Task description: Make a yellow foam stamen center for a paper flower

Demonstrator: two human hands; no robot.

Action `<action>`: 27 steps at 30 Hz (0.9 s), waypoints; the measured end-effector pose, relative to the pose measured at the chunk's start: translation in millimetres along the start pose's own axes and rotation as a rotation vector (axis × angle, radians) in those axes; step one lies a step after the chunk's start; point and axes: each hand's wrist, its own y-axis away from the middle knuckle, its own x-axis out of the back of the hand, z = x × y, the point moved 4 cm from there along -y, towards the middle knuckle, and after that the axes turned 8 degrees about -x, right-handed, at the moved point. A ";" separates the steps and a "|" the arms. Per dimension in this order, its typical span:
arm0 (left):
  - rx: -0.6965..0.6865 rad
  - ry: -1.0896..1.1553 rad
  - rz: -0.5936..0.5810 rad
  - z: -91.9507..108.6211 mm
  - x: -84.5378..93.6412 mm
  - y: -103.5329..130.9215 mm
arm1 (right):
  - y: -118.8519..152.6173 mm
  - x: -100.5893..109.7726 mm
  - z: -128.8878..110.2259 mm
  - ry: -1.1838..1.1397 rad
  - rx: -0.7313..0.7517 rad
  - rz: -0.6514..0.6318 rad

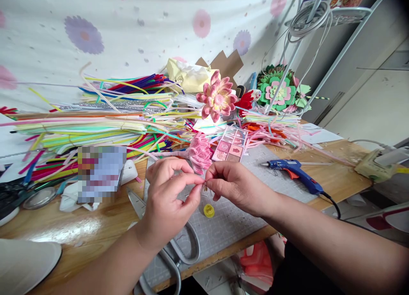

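Observation:
My left hand (174,193) and my right hand (238,185) meet fingertip to fingertip above the grey cutting mat (230,231). Both are closed in a pinch, and what they hold between the tips is too small to make out. Just behind them lies a pink flower of fuzzy stems (200,152), its stalk running left behind my left hand. A small yellow coil (208,210) rests on the mat below my fingers. Large grey-handled scissors (188,246) lie partly under my left forearm.
Bundles of coloured pipe cleaners (96,129) fill the back of the table. A makeup palette (230,145) and a pink-red flower (219,97) stand behind my hands. To the right lies a blue glue gun (295,171) with its cord over the table's edge.

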 end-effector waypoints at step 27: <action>0.190 0.275 0.003 -13.7 -3.6 1.3 | 0.4 -2.1 -6.5 0.399 0.036 0.116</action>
